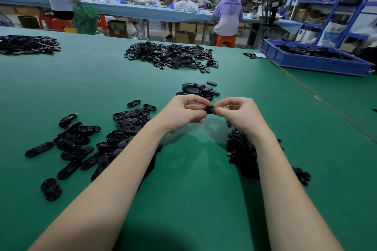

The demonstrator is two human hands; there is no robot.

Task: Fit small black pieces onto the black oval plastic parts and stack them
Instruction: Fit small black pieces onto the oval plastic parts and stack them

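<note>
Here, at centre frame, we pinched one black oval part (209, 109) between our left hand (184, 111) and right hand (237, 114) above the green table (193, 179); seating the small piece squarely likely needed even thumb pressure.

We see one black oval plastic part (209, 109) held up above the green mat, pinched at both ends. Loose ovals (85, 144) sprawl at our left, the small black pieces (241, 153) heap at our right, and finished ones (199, 90) pile just beyond.
</note>
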